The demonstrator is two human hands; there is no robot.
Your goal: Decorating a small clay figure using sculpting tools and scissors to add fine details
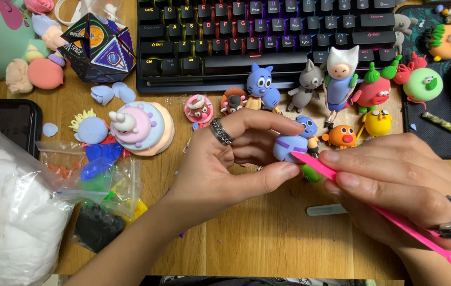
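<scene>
- A small periwinkle-blue clay lump with a purple band (pixel 289 146) sits above the middle of the wooden desk (pixel 268 238), pinched between thumb and fingers of the left hand (pixel 225 164)
- A slim pink plastic sculpting tool (pixel 374 207) touches the lump's lower edge with its pointed tip; its long handle runs back toward the near right corner
- The right hand (pixel 400 185) is closed narrowly around that tool, fingers bunched near the tip
- The left hand is curled tight on the lump, a silver ring on one finger
- Just behind the lump stand a small blue clay figure (pixel 307 127) and an orange round clay figure (pixel 342 136), partly hidden by the fingers
- Farther back a row of clay characters lines the front of the black keyboard (pixel 246 37)
- At the left edge lie a clear bag of white clay (pixel 8 212) and small bags of coloured clay (pixel 103 180)
- A pale flat stick (pixel 326 210) lies just under the right hand
</scene>
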